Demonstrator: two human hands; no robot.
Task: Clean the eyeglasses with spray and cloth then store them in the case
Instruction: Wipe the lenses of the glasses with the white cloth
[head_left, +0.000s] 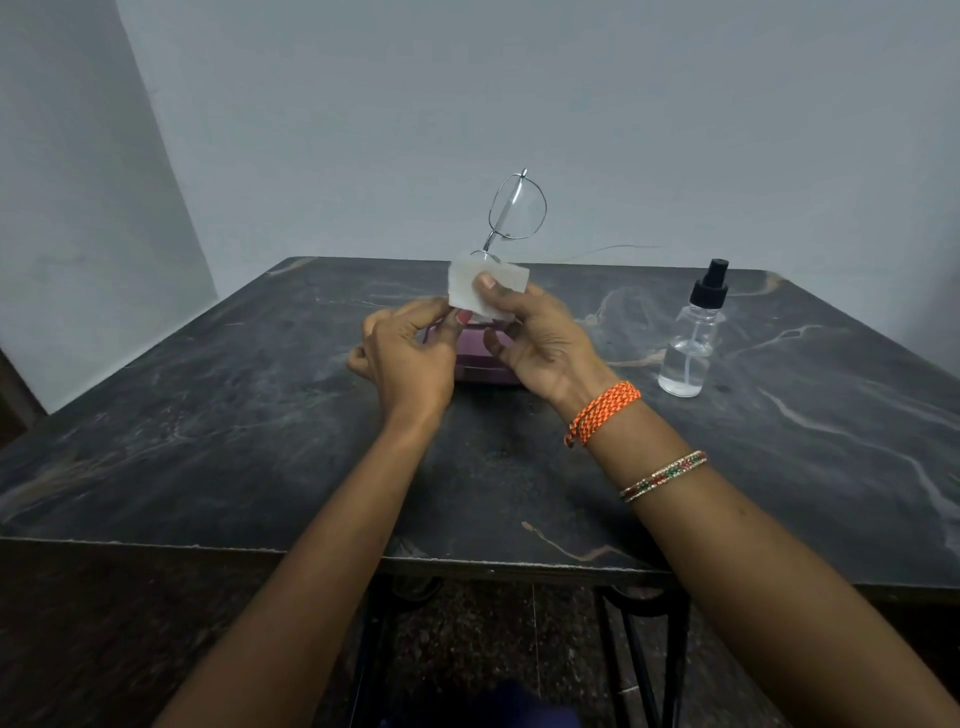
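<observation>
Thin metal-framed eyeglasses (517, 208) stand on end above my hands, one lens sticking up free. The lower lens is wrapped in a small white cloth (480, 288), which my right hand (540, 338) pinches between thumb and fingers. My left hand (410, 353) grips the lower end of the frame at the cloth's left edge. Under both hands a purple case (483, 364) lies on the dark marble table (208, 441), mostly hidden. A clear spray bottle (691, 343) with a black nozzle stands upright to the right of my right hand.
The table's near edge (467, 564) runs across the lower part of the view, with black metal legs under it. A pale wall stands right behind the table. A thin wire (613, 249) lies along the far edge.
</observation>
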